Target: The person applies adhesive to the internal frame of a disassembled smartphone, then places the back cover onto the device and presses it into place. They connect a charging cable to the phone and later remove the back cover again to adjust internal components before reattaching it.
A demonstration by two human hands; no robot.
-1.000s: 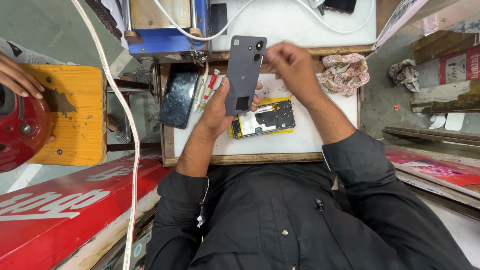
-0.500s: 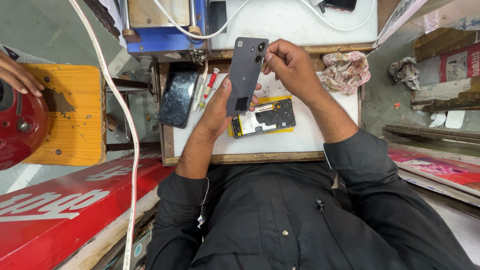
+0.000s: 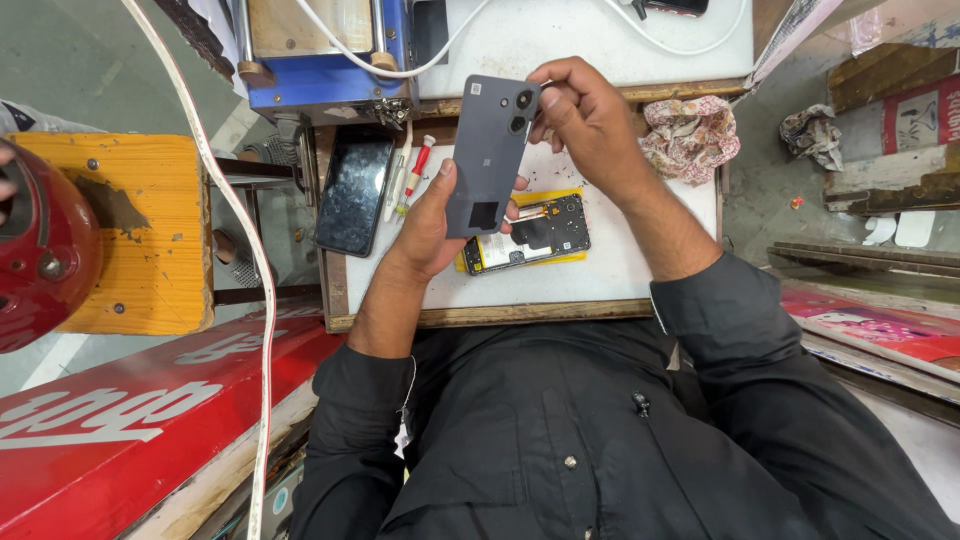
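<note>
My left hand (image 3: 432,218) grips the lower end of a dark grey phone back cover (image 3: 488,150), held upright above the white work mat (image 3: 640,270). My right hand (image 3: 583,115) pinches the cover's top edge beside its two camera holes. Under the cover lies an opened phone body (image 3: 530,234) with its black circuit parts and yellow battery showing. A black phone screen panel (image 3: 353,193) rests at the mat's left edge. Beside it lie a red-handled screwdriver (image 3: 417,171) and a thin white tool (image 3: 396,175).
A blue machine (image 3: 320,85) with white cables stands at the back. A patterned cloth (image 3: 690,135) lies at the mat's right. A yellow wooden stool (image 3: 150,235) and a red round object (image 3: 40,250) are at left. Another person's fingers (image 3: 6,186) show at the left edge.
The back cover has shifted slightly as my right hand moved along its top edge near the camera holes. My left hand keeps its grip.
</note>
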